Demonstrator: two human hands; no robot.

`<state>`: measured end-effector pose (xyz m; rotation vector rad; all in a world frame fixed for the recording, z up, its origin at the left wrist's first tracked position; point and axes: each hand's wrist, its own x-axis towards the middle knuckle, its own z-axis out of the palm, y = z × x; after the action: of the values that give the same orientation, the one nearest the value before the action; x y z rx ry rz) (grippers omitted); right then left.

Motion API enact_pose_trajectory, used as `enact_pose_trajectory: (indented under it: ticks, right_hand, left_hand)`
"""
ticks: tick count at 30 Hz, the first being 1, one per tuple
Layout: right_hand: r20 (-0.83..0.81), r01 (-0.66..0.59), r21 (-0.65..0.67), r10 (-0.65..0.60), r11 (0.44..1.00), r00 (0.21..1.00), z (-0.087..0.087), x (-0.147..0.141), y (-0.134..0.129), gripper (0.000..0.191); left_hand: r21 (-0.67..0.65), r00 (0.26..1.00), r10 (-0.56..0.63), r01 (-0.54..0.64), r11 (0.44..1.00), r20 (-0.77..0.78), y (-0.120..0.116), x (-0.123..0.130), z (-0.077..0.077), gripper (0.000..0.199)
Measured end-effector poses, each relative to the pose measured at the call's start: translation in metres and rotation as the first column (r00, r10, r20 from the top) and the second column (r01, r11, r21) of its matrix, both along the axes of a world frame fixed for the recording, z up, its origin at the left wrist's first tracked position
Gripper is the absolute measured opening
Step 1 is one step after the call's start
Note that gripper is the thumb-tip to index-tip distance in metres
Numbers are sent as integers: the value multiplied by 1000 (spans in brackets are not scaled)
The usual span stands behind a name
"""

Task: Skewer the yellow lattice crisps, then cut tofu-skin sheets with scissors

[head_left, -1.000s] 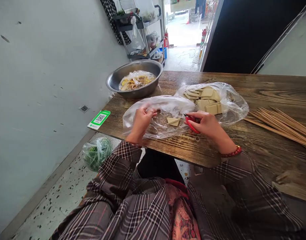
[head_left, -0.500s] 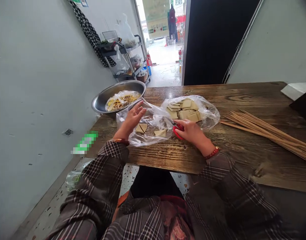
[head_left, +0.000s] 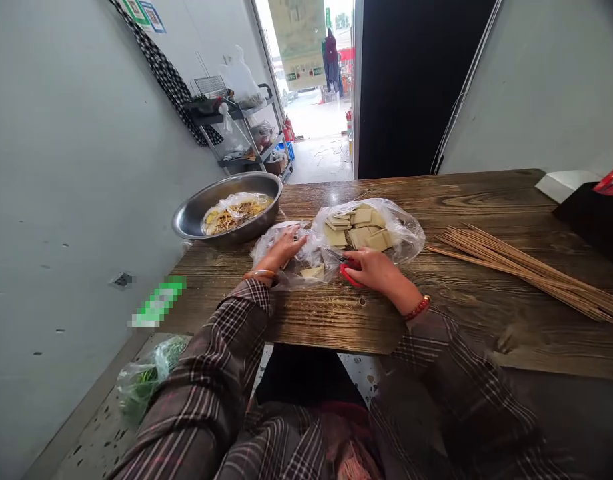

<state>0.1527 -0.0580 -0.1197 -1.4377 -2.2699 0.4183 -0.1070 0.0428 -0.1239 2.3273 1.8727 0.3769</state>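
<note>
My right hand (head_left: 375,269) is closed round red-handled scissors (head_left: 350,275), whose blades point left over a clear plastic bag (head_left: 313,257). On that crumpled bag rests my left hand (head_left: 287,247), its fingers spread toward the right. A pale triangular piece (head_left: 313,272) lies on the near part of the plastic, between my hands; other pieces there are mostly hidden under my left hand. Just beyond my right hand, a second open plastic bag (head_left: 409,233) holds several flat, pale square pieces (head_left: 363,227).
A steel basin (head_left: 181,217) with a bagged yellow-brown food stands at the table's back left. Several thin wooden sticks (head_left: 526,267) lie on the wooden table (head_left: 466,310) to the right. A dark box (head_left: 581,217) stands at the far right.
My left hand has moved right over the near bag, which is now bunched up and covers less table. The scissors' blades show more clearly. The whole view has shifted slightly.
</note>
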Motion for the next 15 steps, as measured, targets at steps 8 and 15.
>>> enact_pose_trajectory:
  ticks: [8,15]
  right_hand:
    - [-616,-24,-54,-15,998,787,6,35,11,34]
    - [-964,194,-234,-253,953,79,19,41,14,49]
  left_hand:
    - [20,990,-46,49,999,-130,-47,-6,40,52]
    - [32,872,31,-17,999,-488,-94,11,82,43]
